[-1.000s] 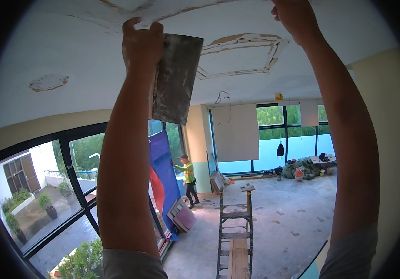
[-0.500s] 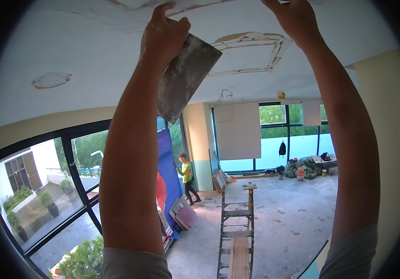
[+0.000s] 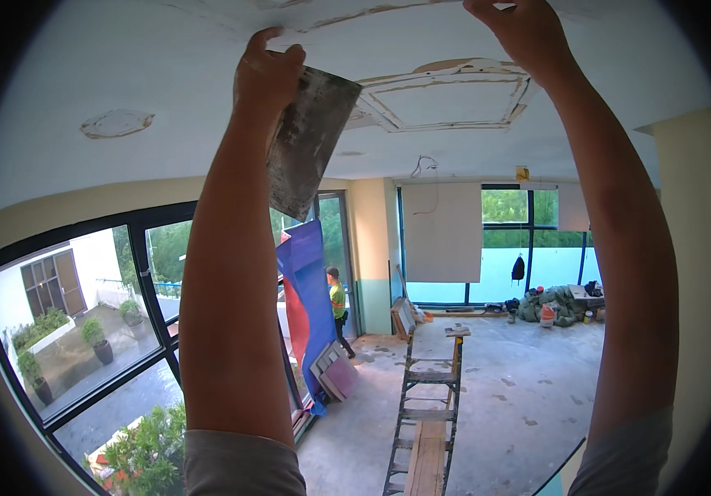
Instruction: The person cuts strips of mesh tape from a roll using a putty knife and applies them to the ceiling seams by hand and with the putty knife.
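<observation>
Ceiling (image 3: 190, 112): white, patched seams.
Grey plate (image 3: 312, 136): tilted, below ceiling, left of centre.
Left hand (image 3: 268, 76): raised, grip closed on plate's upper edge.
Right hand (image 3: 531, 35): raised, fingertips cropped; can't tell grip or hold.
Ladder (image 3: 431, 378): on floor (image 3: 508, 364), farther off.
Co-worker (image 3: 337, 302): beside blue-red sheet (image 3: 309, 285).

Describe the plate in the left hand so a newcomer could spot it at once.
Start at the white ceiling, then find the left hand raised below it. The plate hangs from that hand, right of the forearm: flat, straight-edged and slanted. Its dark, smudged grey sets it apart from the pale panel outlined in the ceiling nearby.
</observation>
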Available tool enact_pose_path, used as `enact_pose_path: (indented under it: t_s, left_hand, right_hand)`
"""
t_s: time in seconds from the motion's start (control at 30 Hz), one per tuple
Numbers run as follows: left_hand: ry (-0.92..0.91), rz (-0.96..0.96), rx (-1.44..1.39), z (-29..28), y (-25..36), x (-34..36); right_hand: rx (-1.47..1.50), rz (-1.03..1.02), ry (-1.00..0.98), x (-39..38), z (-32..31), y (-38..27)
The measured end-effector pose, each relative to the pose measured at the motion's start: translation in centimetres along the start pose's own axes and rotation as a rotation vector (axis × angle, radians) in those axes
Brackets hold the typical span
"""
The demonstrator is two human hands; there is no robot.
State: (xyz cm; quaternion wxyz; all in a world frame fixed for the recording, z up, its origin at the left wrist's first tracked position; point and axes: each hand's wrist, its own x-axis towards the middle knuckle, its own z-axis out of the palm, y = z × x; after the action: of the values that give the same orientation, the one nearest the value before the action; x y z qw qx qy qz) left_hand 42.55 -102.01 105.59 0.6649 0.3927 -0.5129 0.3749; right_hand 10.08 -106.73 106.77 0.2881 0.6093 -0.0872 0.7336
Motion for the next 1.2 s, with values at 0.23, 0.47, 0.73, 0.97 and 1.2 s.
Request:
enact_pose_path:
  t_s: [0.23, 0.47, 0.73, 0.97, 1.2]
  left_hand:
    - [-0.067, -0.087, 0.048, -1.7, 0.1, -0.1]
    - [0.079, 0.323, 0.358, -0.3, -4.0, 4.6]
    - [-0.207, 0.123, 0.008, 0.2, 5.5, -0.8]
    - [-0.275, 0.182, 0.032, 0.9, 7.3, -1.2]
    - [-0.229, 0.147, 0.046, 0.8, 7.2, -1.3]
  right_hand:
    - [-0.049, 0.251, -0.095, -0.4, -1.3, -1.6]
    - [-0.058, 0.093, -0.016, -0.6, -1.7, -0.1]
    - [-0.053, 0.138, 0.102, -0.8, -3.8, 2.4]
    - [-0.144, 0.084, 0.183, 0.1, -6.8, 4.0]
    - [-0.168, 0.109, 0.088, -0.4, -8.2, 3.4]
